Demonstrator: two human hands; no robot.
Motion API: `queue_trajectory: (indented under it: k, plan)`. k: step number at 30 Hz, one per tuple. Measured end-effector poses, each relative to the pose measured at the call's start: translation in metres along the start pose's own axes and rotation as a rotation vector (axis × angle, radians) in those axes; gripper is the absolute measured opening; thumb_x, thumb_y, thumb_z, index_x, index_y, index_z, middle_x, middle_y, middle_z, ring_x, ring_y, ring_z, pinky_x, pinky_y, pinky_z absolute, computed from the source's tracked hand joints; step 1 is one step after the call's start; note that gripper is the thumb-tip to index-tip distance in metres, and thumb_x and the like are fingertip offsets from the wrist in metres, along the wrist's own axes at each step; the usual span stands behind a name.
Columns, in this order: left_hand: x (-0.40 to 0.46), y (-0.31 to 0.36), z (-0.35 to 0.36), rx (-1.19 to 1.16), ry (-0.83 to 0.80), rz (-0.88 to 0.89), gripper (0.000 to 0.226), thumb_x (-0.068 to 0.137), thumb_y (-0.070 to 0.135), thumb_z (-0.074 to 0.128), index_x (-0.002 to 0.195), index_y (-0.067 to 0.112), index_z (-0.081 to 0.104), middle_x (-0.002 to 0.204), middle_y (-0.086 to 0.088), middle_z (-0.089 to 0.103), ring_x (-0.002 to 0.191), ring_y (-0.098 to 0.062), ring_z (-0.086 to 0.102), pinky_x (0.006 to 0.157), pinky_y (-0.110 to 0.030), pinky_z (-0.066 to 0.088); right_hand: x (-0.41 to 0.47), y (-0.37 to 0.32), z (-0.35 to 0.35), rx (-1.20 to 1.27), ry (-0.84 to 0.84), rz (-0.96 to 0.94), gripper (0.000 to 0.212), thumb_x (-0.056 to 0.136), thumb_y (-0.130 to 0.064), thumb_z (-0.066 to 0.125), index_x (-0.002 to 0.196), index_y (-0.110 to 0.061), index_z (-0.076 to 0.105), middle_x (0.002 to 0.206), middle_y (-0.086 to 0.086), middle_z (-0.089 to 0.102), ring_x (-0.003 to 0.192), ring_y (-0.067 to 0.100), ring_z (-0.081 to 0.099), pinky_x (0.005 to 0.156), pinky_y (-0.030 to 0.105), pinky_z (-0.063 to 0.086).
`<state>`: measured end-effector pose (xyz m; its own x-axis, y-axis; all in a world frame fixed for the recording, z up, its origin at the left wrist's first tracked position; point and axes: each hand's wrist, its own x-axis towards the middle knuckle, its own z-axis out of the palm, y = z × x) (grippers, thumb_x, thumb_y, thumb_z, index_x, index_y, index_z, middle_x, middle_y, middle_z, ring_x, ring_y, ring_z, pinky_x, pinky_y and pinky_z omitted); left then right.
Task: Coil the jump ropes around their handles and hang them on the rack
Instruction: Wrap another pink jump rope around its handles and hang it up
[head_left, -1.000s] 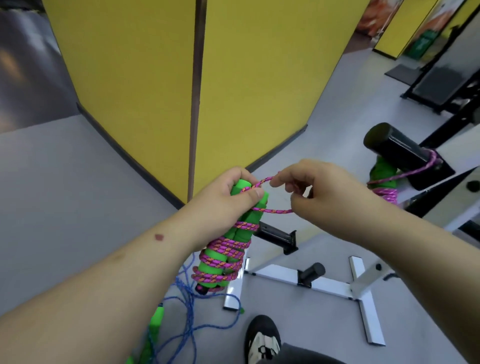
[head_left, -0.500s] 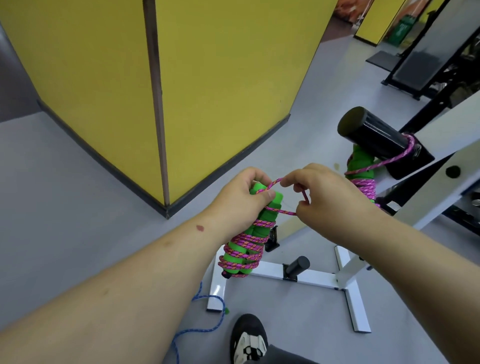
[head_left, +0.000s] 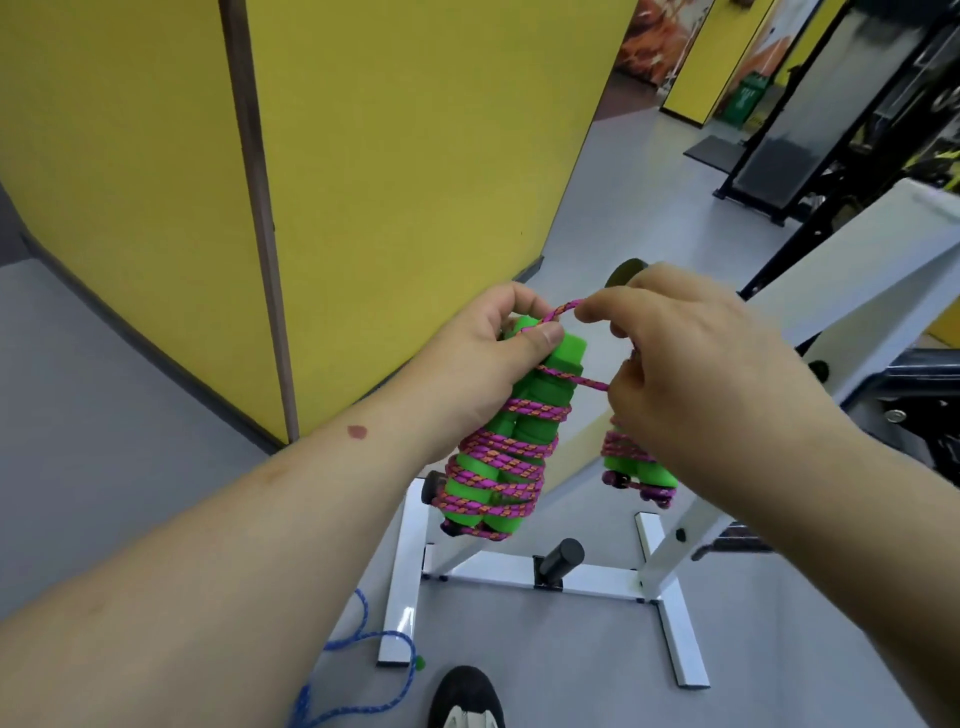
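Head view: the left hand (head_left: 493, 348) reaches in from the lower left on a long bare forearm, its fingers curled round the top of a pair of bright green foam jump-rope handles (head_left: 511, 441) held side by side and nearly upright, the thumb pressing across their upper end. A pink-and-orange braided rope (head_left: 506, 462) is wound in many turns round the lower half of the handles, with one more turn higher up.

The right hand (head_left: 691, 374) comes in from the right, back of the hand toward the camera, wrist bent downward. Its thumb and forefinger pinch a loop of the same pink rope just above the handle tops, and a second strand runs from the handles across to the lower curled fingers of this hand.

Behind the right hand, a second coiled green-handled pink rope bundle (head_left: 636, 467) hangs against the white metal rack (head_left: 670, 587); what it hangs from is hidden by the hand. The rack's base stands on the grey floor (head_left: 104, 415), with a short black peg (head_left: 558, 558) rising from its crossbar. A loose blue rope (head_left: 363, 665) lies on the floor beside a black-and-white shoe (head_left: 467, 699). A yellow wall panel (head_left: 405, 156) stands behind.
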<state>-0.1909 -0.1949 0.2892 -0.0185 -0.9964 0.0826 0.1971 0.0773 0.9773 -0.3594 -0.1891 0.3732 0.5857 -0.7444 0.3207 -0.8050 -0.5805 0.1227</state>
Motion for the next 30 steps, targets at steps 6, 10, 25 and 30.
queue_trajectory:
  k: [6, 10, 25, 30]
  plan:
    - [0.020, 0.011, 0.017, 0.035, 0.045, 0.029, 0.007, 0.102, 0.022, 0.062, 0.095, 0.025, 0.061, 0.086, -0.005, 0.066, 0.074, -0.027, 0.066, 0.068, -0.042, 0.056, 0.018, 0.023, -0.006, 0.009, 0.008, 0.006, 0.052, 0.076, 0.006, 0.055, 0.121, -0.020, 0.066, 0.102, -0.001, 0.058, 0.101, 0.027, 0.052, 0.084, 0.031, 0.040]
    - [0.028, 0.013, 0.021, 0.060, 0.057, 0.011, 0.005, 0.101, 0.024, 0.062, 0.097, 0.024, 0.060, 0.088, -0.006, 0.065, 0.072, -0.026, 0.066, 0.062, -0.037, 0.055, 0.025, 0.031, -0.008, 0.061, -0.015, 0.026, 0.047, 0.080, 0.002, 0.054, 0.118, -0.023, 0.065, 0.102, -0.004, 0.054, 0.105, 0.023, 0.053, 0.085, 0.034, 0.048]
    - [0.060, 0.006, 0.026, 0.220, 0.078, -0.012, 0.009, 0.097, 0.026, 0.070, 0.094, 0.026, 0.061, 0.088, -0.003, 0.055, 0.077, -0.018, 0.055, 0.071, -0.033, 0.043, 0.064, 0.059, -0.024, 0.194, -0.249, 0.091, 0.036, 0.085, -0.021, 0.066, 0.119, -0.032, 0.067, 0.089, -0.019, 0.050, 0.087, 0.013, 0.055, 0.071, 0.026, 0.043]
    - [0.065, 0.003, 0.028, -0.016, 0.004, -0.095, 0.013, 0.096, 0.011, 0.069, 0.101, 0.020, 0.061, 0.089, -0.001, 0.067, 0.079, -0.019, 0.067, 0.073, -0.028, 0.053, 0.067, 0.068, -0.032, 0.269, -0.365, 0.149, 0.036, 0.085, -0.022, 0.062, 0.119, -0.035, 0.066, 0.091, -0.016, 0.059, 0.076, 0.000, 0.057, 0.058, 0.018, 0.042]
